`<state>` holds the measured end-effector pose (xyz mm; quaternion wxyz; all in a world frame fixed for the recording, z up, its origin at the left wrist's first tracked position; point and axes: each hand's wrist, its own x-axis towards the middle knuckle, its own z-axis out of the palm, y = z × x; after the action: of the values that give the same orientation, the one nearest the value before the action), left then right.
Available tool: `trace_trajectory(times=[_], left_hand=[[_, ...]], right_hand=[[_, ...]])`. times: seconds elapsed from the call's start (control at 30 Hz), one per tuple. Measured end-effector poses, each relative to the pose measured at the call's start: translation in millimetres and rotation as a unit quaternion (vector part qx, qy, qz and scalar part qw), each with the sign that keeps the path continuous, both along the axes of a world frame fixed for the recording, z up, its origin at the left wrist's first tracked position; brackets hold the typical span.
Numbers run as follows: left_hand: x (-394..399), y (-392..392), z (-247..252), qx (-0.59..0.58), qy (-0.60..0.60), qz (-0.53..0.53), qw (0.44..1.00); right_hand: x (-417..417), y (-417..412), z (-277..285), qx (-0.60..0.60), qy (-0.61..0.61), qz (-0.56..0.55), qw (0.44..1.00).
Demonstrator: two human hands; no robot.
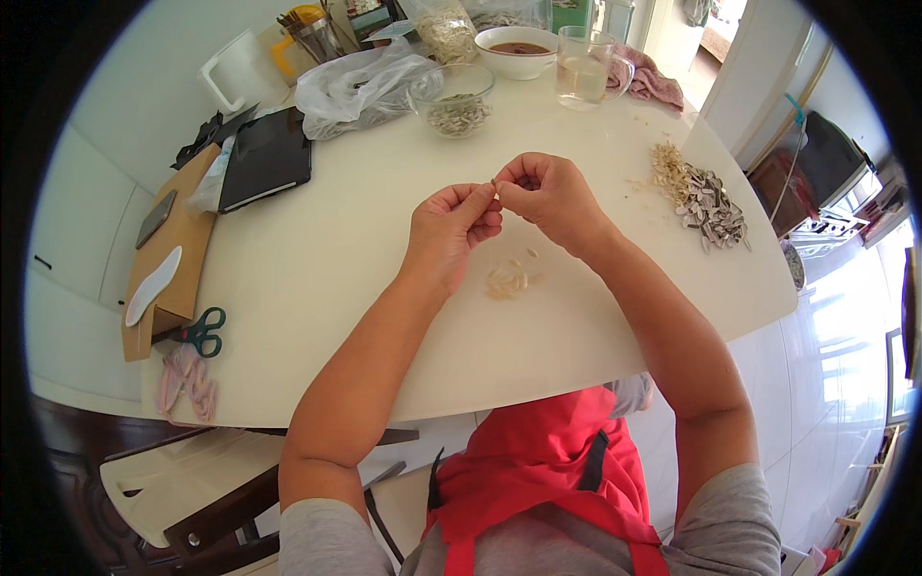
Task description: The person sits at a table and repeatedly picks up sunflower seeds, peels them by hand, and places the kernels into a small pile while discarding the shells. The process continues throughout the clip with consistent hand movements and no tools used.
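My left hand [455, 219] and my right hand [547, 189] meet fingertip to fingertip above the middle of the table. Between the pinched thumbs and forefingers is a small seed [495, 184], mostly hidden by the fingers. Just below the hands, a loose group of pale shelled kernels [508, 279] lies on the white tabletop [324, 288]. Beyond the hands stands a clear glass bowl [451, 81] partly filled with striped sunflower seeds [459, 115]. Over to the right lies a heap of grey striped seed shells [713, 209], with pale yellowish shells [670, 169] against its far side.
At the back are a white plastic bag [360, 90], a white bowl of dark liquid [520, 68], a glass mug [582, 75] and a pink cloth [652, 79]. Along the left lie a black notebook [266, 162], a cardboard box [176, 237] and green-handled scissors [205, 333].
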<state>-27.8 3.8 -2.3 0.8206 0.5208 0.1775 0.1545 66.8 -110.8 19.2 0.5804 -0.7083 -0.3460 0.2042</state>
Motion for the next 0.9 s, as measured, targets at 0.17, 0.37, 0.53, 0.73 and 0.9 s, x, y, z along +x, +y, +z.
trace_trajectory(times=[0.17,0.37,0.53,0.73,0.9], left_hand=[[-3,3,5,-0.114,0.012,-0.046,0.992],[0,5,7,-0.135,-0.025,-0.060,0.989],[0,1,6,-0.048,-0.011,-0.013,0.999],[-1,-6,5,0.034,-0.013,0.024,0.999],[-2,0,4,-0.040,0.002,-0.022,0.999]], right_hand=[[-3,2,2,0.031,0.056,0.012,0.998],[7,-6,12,0.092,0.142,0.084,0.982],[6,-4,7,0.057,0.093,0.049,0.993],[-1,1,-1,0.031,0.041,-0.010,0.999],[0,-1,0,0.032,0.065,0.013,0.997]])
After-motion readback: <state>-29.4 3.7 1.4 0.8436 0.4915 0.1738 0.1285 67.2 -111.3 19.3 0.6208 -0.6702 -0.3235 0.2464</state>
